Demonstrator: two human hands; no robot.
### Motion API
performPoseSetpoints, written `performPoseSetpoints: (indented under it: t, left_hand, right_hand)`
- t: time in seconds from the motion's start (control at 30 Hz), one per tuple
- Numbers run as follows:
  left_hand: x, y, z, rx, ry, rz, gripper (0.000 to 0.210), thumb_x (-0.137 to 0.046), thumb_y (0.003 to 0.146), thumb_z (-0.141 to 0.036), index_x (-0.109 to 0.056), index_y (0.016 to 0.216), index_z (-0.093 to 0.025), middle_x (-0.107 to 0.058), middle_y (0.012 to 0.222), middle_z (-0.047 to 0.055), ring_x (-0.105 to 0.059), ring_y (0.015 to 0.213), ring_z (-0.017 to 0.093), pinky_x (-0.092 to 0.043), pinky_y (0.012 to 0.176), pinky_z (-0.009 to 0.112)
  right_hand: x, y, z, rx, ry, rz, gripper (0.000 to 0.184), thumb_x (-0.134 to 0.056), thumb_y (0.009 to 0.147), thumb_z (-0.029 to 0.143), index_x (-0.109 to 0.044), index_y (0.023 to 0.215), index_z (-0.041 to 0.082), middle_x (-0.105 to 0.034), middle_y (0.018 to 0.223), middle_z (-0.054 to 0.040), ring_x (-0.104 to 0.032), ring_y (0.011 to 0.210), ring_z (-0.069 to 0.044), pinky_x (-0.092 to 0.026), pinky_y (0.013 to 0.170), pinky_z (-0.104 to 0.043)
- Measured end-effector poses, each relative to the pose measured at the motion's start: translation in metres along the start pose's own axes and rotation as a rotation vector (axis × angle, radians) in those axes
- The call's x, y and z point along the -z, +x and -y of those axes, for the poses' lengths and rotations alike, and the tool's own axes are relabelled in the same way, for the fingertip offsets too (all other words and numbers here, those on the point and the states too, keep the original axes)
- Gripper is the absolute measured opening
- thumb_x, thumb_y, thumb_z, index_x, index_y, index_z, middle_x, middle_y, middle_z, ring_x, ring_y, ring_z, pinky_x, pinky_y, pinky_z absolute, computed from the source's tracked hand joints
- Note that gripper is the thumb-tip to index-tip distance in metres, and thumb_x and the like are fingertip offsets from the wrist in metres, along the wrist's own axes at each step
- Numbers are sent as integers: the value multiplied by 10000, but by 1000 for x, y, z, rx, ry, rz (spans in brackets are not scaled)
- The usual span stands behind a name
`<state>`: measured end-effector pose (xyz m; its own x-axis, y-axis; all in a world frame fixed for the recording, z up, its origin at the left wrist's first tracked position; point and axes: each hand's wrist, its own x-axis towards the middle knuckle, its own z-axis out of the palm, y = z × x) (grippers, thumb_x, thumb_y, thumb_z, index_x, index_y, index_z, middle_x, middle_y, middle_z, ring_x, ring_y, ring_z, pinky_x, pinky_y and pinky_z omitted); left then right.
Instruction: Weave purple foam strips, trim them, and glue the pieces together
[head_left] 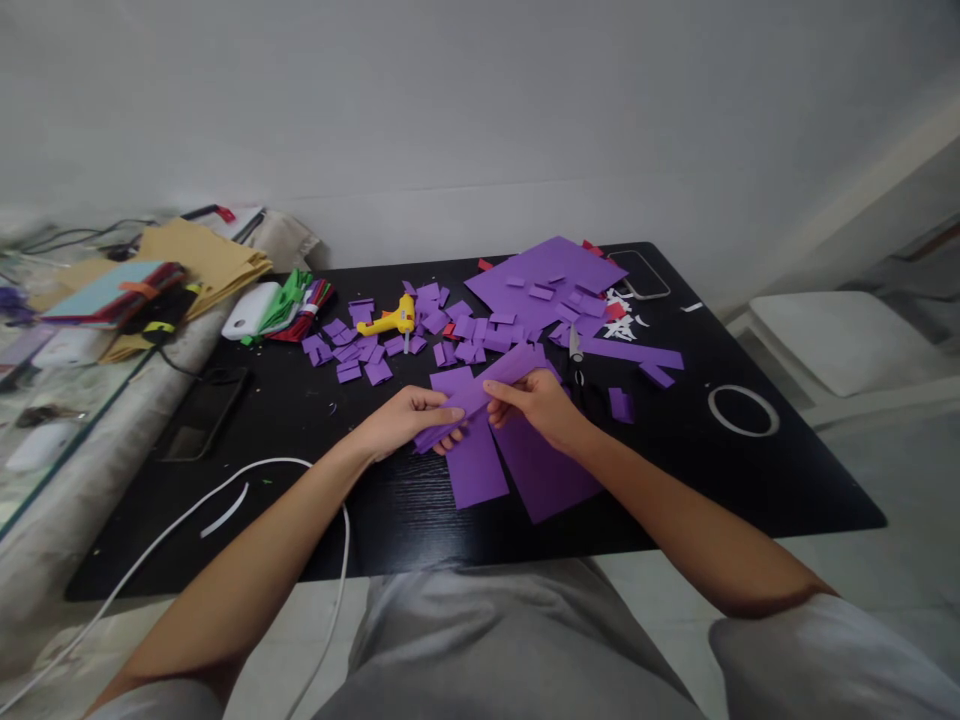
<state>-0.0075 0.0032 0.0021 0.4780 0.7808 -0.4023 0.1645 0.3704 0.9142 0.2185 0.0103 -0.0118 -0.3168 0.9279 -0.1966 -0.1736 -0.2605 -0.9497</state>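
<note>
A folded strip of purple paper [474, 396] is held up between my hands over the near middle of the black table. My left hand [420, 418] pinches its lower left end, thumb on top. At the upper right end my right hand [534, 402] grips it between thumb and fingers. Beneath lie flat purple sheets [480, 470], partly hidden by the hands and the strip. Beyond the hands are many small folded purple pieces [379, 371] and a yellow glue gun [388, 320]. Scissors [576, 350] lie just past my right hand.
A large purple sheet [551, 265], white scraps [622, 320] and a purple strip [637, 352] lie at the back right. A white ring [742, 411] marks the right side. A phone [202, 415] and white cable [247, 467] are left, beside a cluttered glass surface [45, 440].
</note>
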Motion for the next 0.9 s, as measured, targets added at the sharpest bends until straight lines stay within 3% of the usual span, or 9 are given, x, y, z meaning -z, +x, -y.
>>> performPoseSetpoints:
  t: [0.17, 0.37, 0.9]
  left_hand:
    - [-1, 3, 0, -19, -42, -41, 401, -904, 702, -483, -783, 772, -107, -770, 742, 83, -703, 598, 143, -605, 585, 235]
    - [-2, 3, 2, -52, -15, -34, 409, -903, 705, -486, -775, 790, -107, -743, 699, 56, -672, 558, 125, -587, 558, 226]
    - [1, 5, 7, -94, 21, -75, 352, -888, 739, -442, -766, 751, -112, -747, 703, 56, -654, 546, 107, -574, 559, 217]
  right_hand:
    - [-2, 0, -2, -25, 49, -24, 476, -941, 584, 550, -732, 632, 125, -721, 598, -45, -669, 482, -142, -578, 494, -254]
    - [-14, -5, -13, -62, 32, 31, 472, -933, 603, 545, -757, 677, 113, -751, 648, -67, -692, 529, -145, -600, 536, -261]
    - [-10, -7, -7, -27, 13, 55, 468, -932, 626, 546, -756, 728, 124, -761, 680, -64, -723, 573, -169, -654, 637, -330]
